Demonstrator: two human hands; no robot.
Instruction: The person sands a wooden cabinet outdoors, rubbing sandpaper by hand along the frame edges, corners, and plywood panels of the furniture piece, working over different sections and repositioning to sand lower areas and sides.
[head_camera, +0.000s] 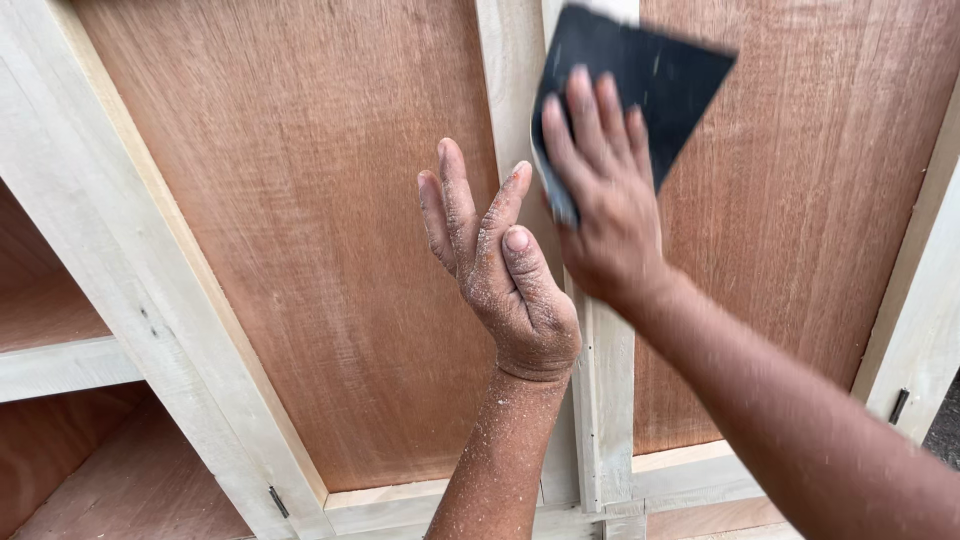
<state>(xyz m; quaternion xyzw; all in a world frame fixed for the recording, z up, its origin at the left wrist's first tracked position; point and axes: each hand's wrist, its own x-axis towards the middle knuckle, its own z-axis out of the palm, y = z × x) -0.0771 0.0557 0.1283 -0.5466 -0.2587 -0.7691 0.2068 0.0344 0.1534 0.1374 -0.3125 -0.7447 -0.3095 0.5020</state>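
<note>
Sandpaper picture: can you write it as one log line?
right hand: presses dark sandpaper on pale centre stile | left hand: open, dusty, beside stile | brown panel

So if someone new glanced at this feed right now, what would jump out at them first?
Most striking is the dark sheet of sandpaper at the top centre, pressed by the right hand against the pale wooden centre stile between two reddish-brown plywood panels. Just left of it, the left hand is raised with fingers spread, coated in pale sawdust down the forearm. At far left, open shelf compartments show.
</note>
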